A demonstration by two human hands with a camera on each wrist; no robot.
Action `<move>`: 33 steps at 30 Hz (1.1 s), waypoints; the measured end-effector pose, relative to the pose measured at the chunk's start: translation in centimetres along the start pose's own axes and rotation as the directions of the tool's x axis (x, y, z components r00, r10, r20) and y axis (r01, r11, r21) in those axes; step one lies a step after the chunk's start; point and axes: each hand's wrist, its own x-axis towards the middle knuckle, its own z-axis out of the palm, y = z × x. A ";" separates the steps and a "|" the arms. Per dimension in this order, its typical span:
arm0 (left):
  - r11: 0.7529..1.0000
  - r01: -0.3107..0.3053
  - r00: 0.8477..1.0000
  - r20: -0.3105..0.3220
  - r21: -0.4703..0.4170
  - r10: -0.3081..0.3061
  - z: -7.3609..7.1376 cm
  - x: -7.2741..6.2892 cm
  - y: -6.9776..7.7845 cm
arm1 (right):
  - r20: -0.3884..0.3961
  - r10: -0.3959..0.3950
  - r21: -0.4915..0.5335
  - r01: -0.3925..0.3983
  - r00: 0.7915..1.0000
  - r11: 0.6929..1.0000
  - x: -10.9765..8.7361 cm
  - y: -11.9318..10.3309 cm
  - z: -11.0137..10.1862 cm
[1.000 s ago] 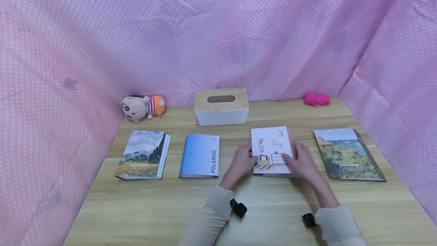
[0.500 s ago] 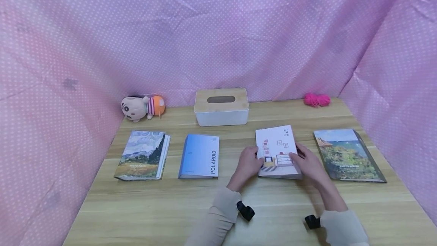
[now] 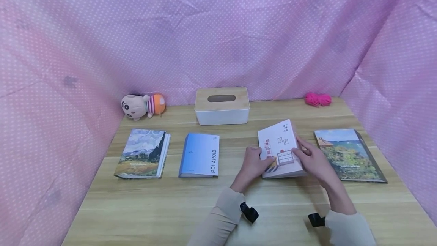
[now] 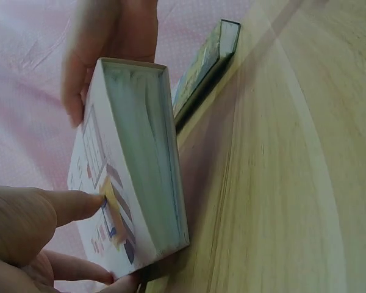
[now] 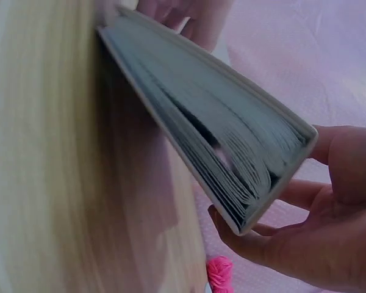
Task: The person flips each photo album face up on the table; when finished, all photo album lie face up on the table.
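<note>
A white photo album with a printed room scene of a dresser and armchair sits between both hands, tilted above the wooden table. My left hand holds its left side, the thumb pressed on the cover and fingers at the edge. On the other side my right hand grips the spine; in the right wrist view its fingers reach beneath the album. Fanned page edges show there, between the covers. In the left wrist view the left thumb touches the armchair print.
A landscape-covered album lies close by on the right. A blue POLAROID album and another painted album lie to the left. Behind stand a tissue box, a plush doll and pink yarn.
Both hands have moved right with the white album, which is now turned slightly and tilted more. The left thumb lies farther in on the cover. The other albums have stayed put.
</note>
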 end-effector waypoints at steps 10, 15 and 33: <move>1.000 -0.025 0.998 0.062 0.000 0.025 0.2 -0.1 0.6 | -0.020 0.012 0.125 -0.009 1.000 0.992 -0.5 -0.6 -0.4; 0.990 -0.076 0.982 0.163 -0.117 0.094 0.0 0.1 0.4 | -0.094 -0.038 0.246 0.060 0.995 0.967 -0.6 -0.9 -0.2; 0.834 -0.262 0.953 0.006 -0.486 0.302 -2.9 -0.3 1.4 | -0.072 -0.135 0.398 0.153 0.988 0.905 0.3 -1.3 1.9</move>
